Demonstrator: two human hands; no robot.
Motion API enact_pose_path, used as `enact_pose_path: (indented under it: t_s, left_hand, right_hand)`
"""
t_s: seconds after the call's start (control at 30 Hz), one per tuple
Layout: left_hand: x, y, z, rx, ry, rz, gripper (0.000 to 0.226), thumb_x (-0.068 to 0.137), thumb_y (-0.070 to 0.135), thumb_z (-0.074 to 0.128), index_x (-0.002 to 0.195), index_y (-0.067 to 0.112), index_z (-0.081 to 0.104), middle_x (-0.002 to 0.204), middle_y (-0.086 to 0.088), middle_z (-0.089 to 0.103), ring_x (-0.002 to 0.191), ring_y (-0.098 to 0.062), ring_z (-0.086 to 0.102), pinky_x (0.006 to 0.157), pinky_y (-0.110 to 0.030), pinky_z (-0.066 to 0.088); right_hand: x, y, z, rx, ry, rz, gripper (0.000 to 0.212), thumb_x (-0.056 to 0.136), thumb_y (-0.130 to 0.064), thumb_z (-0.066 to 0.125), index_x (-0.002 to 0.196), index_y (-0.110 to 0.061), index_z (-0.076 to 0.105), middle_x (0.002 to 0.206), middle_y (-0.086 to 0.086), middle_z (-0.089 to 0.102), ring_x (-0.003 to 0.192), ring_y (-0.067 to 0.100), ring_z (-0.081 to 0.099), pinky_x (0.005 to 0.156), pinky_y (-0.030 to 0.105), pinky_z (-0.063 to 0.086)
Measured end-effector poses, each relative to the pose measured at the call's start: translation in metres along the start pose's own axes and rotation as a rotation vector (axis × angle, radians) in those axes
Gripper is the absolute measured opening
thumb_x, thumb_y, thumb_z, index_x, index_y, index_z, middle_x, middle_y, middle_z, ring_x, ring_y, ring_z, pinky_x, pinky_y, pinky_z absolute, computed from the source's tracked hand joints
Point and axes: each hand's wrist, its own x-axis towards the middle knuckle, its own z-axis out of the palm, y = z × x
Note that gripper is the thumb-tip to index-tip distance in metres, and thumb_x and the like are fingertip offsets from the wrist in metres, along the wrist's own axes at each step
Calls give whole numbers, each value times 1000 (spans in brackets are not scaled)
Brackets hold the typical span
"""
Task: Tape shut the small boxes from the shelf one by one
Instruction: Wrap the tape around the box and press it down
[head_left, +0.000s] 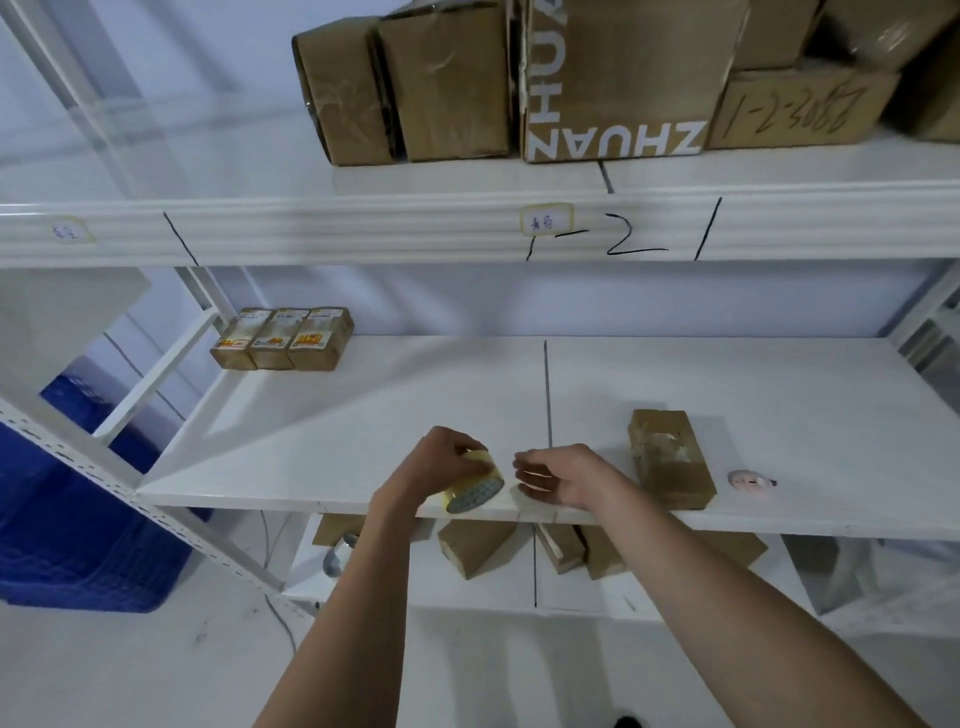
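Cardboard box lies right of both hands; left grip seemingly holds tape.

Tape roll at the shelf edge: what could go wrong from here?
1. The tape roll sits by the shelf front edge in the left hand; a slip could drop it.
2. The right hand holds nothing visible; the tape end may be hard to find.
3. The small box lies unheld and may slide under tape.
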Motion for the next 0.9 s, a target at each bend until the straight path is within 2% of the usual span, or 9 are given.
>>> enact_pose_path:
  t_s: [0.13,0.3,0.4,0.5,0.57,0.67,0.77,0.87,0.9]
  left_hand:
    - [10,32,14,61,-64,43,30,84,24,77,114,23,76,106,3,71,97,-16,66,81,-27,56]
    - [27,73,38,80,-118,100,29,83,30,78,112,30,75,103,3,71,94,-14,66,75,-25,54]
    - [38,96,55,121,-149,122,23,83,35,78,106,36,76,100,6,70,92,-11,65,79,-30,57]
    - [48,114,72,151,-140,137,27,82,41,78,109,36,75,92,11,67,84,-4,63,73,-23,52]
    - [52,126,82,164,-149,115,32,82,44,79,111,30,75,90,11,67,82,-4,63,71,-20,48]
    - [58,138,94,130,-159,85,17,82,45,78,84,28,77,78,11,66,74,-6,59,68,-20,43]
    - [58,147,103,4,-153,79,34,85,41,76,59,23,65,61,8,50,62,-9,45,64,-25,34]
    - [59,153,109,-60,-185,87,42,89,39,73,56,20,57,60,7,43,59,-9,39,63,-25,31]
    - [59,154,110,-71,-199,89,41,89,39,72,58,18,58,61,6,43,60,-9,40,64,-26,31]
  right_hand:
    - [-10,-19,-41,-52,-28,23,15,88,-9,75,96,2,68,75,13,76,74,27,70,59,38,62]
    - [-19,-42,-89,-119,18,16,7,94,-4,67,96,2,69,89,17,73,80,29,70,73,42,62]
    - [-20,-52,-118,-198,70,-62,7,93,-6,68,94,0,70,97,16,68,82,28,68,79,42,61]
    - [-23,-63,-147,-159,84,-107,22,91,-1,70,110,9,66,88,19,71,73,27,70,67,40,62]
    - [-27,-71,-164,-161,106,-129,30,86,1,75,111,12,63,80,20,73,64,26,72,55,37,61]
    - [-30,-80,-187,-188,123,-179,33,81,3,79,109,12,63,82,20,74,66,25,73,56,36,61]
    - [-35,-88,-204,-181,64,-165,34,80,2,80,108,13,64,96,24,73,83,28,74,70,41,63]
    - [-39,-94,-216,-169,-12,-98,20,84,2,75,99,10,64,82,19,73,72,24,73,56,34,62]
    - [-40,-96,-218,-154,-34,-66,16,86,2,74,96,9,63,78,17,73,71,23,72,57,34,62]
